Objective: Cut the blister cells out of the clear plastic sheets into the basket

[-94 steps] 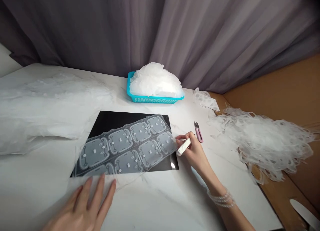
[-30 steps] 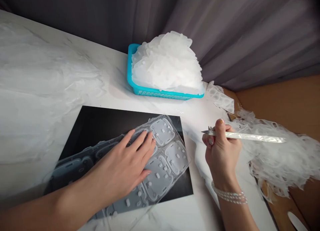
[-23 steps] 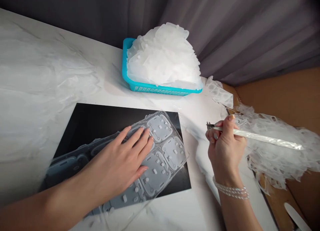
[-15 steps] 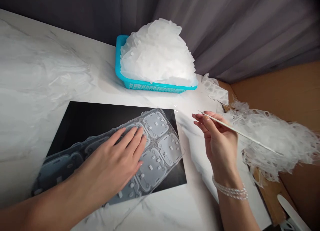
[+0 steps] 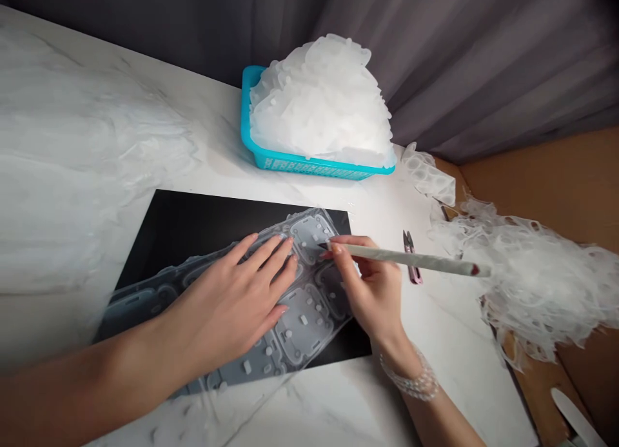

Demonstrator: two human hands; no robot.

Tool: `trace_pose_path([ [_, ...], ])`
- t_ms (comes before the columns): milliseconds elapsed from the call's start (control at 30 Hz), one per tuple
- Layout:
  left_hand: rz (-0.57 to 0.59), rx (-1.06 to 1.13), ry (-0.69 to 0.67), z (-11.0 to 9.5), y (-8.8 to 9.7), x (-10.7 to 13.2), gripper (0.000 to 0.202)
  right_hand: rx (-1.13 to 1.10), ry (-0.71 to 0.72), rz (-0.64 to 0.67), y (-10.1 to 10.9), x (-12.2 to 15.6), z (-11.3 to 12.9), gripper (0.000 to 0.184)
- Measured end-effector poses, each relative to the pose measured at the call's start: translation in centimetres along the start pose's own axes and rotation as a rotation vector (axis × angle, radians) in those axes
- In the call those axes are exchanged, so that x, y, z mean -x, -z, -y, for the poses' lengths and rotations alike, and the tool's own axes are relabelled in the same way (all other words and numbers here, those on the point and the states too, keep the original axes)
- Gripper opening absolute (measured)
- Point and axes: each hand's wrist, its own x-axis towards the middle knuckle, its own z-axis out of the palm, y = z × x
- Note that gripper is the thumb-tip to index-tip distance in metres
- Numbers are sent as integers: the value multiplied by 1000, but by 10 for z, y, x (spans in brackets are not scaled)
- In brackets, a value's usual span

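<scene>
Marble tabletop [image 5: 435,357] before a grey curtain [image 5: 193,21]: right hand [image 5: 372,286] and left hand [image 5: 227,305] at a clear moulded sheet [image 5: 304,318] on a black board [image 5: 203,224].
Right hand has moved in from beside tangled clear netting [image 5: 532,286], its fingers and thumb closed on a white-wrapped pointed tool [image 5: 387,253]. Tool's long axis lies nearly level across the view, tip pointing left onto 1 upper panel of the sheet, tail end right toward the netting. Left hand lies open, fingers spread, flat on the sheet. Pink thread snips [image 5: 414,274] lie on the marble under the tool; a turquoise basket [image 5: 314,169] heaped with clear pieces stands beyond the board.
</scene>
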Motion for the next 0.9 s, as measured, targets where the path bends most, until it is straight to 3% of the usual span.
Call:
trace_pose_path([
  [133,25,17,-8,2,2,-2,52,102,132,101,-17,4,4,13],
  [533,55,34,-41,5,7,-4,52,207,335,82,-27,3,-1,11],
  [900,46,8,-44,4,6,-2,52,314,375,97,-31,2,2,12],
])
